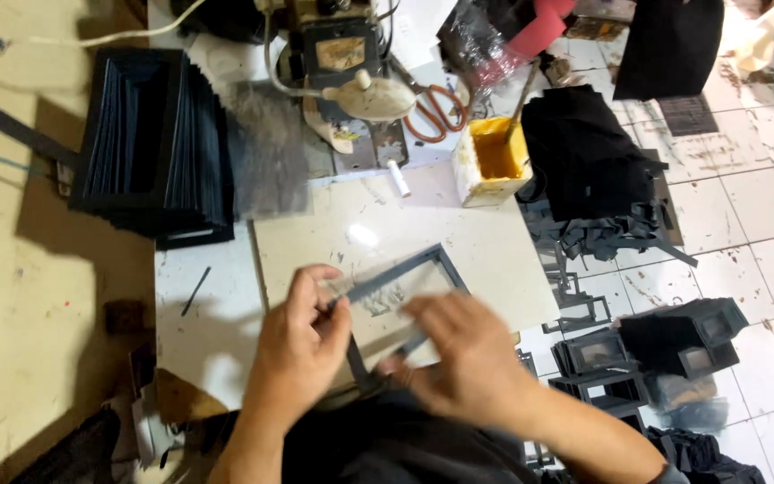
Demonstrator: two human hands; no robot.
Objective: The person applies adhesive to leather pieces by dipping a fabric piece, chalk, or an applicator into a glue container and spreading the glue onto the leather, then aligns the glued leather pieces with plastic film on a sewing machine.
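Observation:
A thin dark rectangular frame piece (423, 266) with a clear window lies on a pale work slab (485, 242) in front of me. My left hand (302, 336) pinches its left edge between thumb and fingers. My right hand (463, 354), blurred by motion, presses on the frame's lower right part and covers it. A yellow-stained glue pot (492, 161) with a stick brush in it stands just beyond the frame.
A tall stack of dark frame pieces (154, 143) sits at the back left. Orange-handled scissors (436, 109) and a small machine (347, 63) are at the back. Black fabric (584, 152) and more dark frames (665, 345) lie on the tiled floor at the right.

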